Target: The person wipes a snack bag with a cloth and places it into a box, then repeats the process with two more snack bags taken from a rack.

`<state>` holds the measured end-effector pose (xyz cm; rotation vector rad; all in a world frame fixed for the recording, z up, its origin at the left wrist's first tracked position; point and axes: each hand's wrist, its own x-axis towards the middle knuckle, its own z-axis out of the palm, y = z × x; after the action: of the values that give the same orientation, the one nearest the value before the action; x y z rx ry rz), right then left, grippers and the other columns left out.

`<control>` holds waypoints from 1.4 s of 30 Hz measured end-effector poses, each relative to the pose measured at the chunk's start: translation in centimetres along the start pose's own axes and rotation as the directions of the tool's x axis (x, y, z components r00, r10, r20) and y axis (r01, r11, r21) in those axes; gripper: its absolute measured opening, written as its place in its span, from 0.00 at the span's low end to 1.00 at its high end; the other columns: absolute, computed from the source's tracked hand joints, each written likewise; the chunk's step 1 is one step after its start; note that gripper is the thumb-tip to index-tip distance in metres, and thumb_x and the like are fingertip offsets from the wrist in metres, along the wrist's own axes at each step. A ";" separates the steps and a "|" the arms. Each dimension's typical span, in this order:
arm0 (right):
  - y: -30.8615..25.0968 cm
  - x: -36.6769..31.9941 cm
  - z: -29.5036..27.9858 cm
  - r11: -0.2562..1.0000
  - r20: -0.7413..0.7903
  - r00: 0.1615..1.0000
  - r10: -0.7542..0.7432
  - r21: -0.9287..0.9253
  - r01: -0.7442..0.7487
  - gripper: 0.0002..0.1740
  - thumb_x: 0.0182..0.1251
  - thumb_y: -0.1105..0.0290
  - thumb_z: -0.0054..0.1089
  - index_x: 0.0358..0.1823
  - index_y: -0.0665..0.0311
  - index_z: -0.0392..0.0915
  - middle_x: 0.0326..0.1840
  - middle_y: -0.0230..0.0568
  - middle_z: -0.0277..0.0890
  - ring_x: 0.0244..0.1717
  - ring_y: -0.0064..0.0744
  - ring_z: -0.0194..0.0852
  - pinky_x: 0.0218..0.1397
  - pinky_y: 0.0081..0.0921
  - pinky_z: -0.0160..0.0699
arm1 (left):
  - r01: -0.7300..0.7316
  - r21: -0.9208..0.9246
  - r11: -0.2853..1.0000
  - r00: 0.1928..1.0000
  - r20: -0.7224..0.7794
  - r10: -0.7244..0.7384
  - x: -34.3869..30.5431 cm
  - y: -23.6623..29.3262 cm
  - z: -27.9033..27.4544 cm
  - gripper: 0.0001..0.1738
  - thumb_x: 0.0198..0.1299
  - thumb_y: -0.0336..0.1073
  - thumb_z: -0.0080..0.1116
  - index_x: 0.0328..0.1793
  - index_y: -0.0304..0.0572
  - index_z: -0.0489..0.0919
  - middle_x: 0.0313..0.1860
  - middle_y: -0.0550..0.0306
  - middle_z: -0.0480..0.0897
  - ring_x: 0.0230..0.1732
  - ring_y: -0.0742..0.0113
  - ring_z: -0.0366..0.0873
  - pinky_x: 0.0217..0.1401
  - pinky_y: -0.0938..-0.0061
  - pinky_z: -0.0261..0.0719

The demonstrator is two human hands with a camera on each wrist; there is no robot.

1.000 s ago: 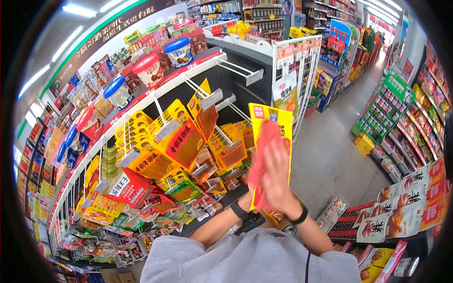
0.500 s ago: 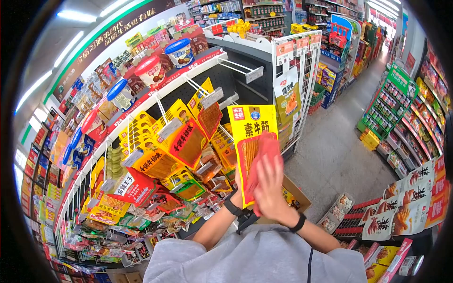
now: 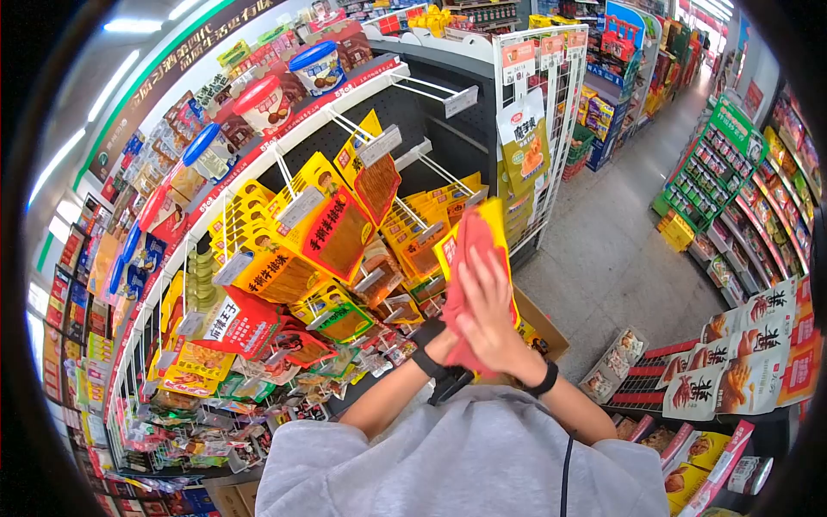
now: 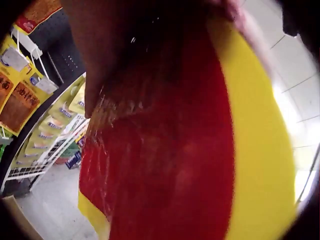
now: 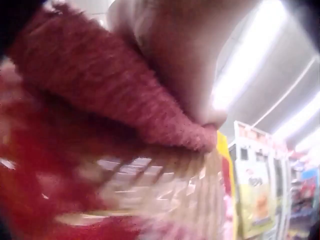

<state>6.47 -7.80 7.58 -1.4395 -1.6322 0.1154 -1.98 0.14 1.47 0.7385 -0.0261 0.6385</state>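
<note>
A flat yellow-and-red snack packet (image 3: pixel 494 219) is up in front of the chest, tilted, in the head view. My left hand (image 3: pixel 440 346) holds it low from behind, mostly hidden by the packet and cloth. The left wrist view shows the packet's red back (image 4: pixel 175 170) with a yellow border, and a dark finger along it. My right hand (image 3: pixel 493 312) lies with extended fingers over a folded red cloth (image 3: pixel 468 246), pressing it against the packet's front. Close up in the right wrist view, the fuzzy cloth (image 5: pixel 100 75) rests on the shiny plastic window.
Hooks of yellow snack packets (image 3: pixel 326 237) hang on the rack to the left, under plastic tubs (image 3: pixel 316 69). A white wire rack (image 3: pixel 551 129) stands just beyond the hands. Right are a green display stand (image 3: pixel 711 168) and hanging pouches (image 3: pixel 749 366). A cardboard box (image 3: pixel 544 330) sits below.
The packet's printed front turned toward the camera, then tilted away again and sank a little. The right hand with the cloth moved over it, covering most of its print.
</note>
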 end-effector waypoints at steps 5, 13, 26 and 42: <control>2.6 1.1 0.9 0.993 -0.140 0.984 0.114 -0.010 -0.116 0.35 0.76 0.55 0.38 0.82 0.57 0.55 0.87 0.50 0.40 0.85 0.62 0.29 0.82 0.58 0.33 | -0.083 0.121 0.989 0.994 -0.063 0.091 -0.2 1.1 0.9 0.38 0.79 0.59 0.27 0.86 0.43 0.50 0.84 0.56 0.55 0.83 0.60 0.52 0.85 0.62 0.50; 2.6 4.3 -0.8 0.991 -0.221 0.968 0.120 0.092 -0.102 0.36 0.73 0.63 0.42 0.82 0.57 0.53 0.87 0.50 0.41 0.84 0.62 0.33 0.83 0.57 0.30 | -0.083 0.330 0.940 0.979 -0.151 0.139 0.7 1.7 4.0 0.35 0.81 0.53 0.22 0.87 0.46 0.47 0.85 0.52 0.52 0.84 0.58 0.50 0.86 0.60 0.45; 2.6 0.9 3.3 0.983 -0.323 0.928 0.186 0.058 -0.177 0.34 0.79 0.58 0.35 0.83 0.63 0.51 0.86 0.50 0.42 0.85 0.59 0.33 0.84 0.53 0.31 | -0.042 0.375 0.926 0.985 -0.140 0.102 0.1 3.0 5.5 0.36 0.81 0.53 0.25 0.86 0.41 0.47 0.85 0.53 0.54 0.85 0.62 0.48 0.86 0.66 0.40; 0.9 4.3 1.6 0.997 -0.232 0.973 0.007 -0.070 -0.024 0.36 0.77 0.52 0.41 0.82 0.56 0.55 0.86 0.54 0.41 0.84 0.64 0.33 0.83 0.57 0.31 | -0.008 0.293 0.956 0.970 -0.231 0.079 0.3 4.8 4.5 0.37 0.79 0.58 0.28 0.84 0.44 0.56 0.84 0.51 0.58 0.82 0.55 0.56 0.85 0.58 0.52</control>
<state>6.55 -3.20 8.51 -1.4623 -1.4463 -0.1015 -3.49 0.13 7.91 0.9411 0.2808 0.7811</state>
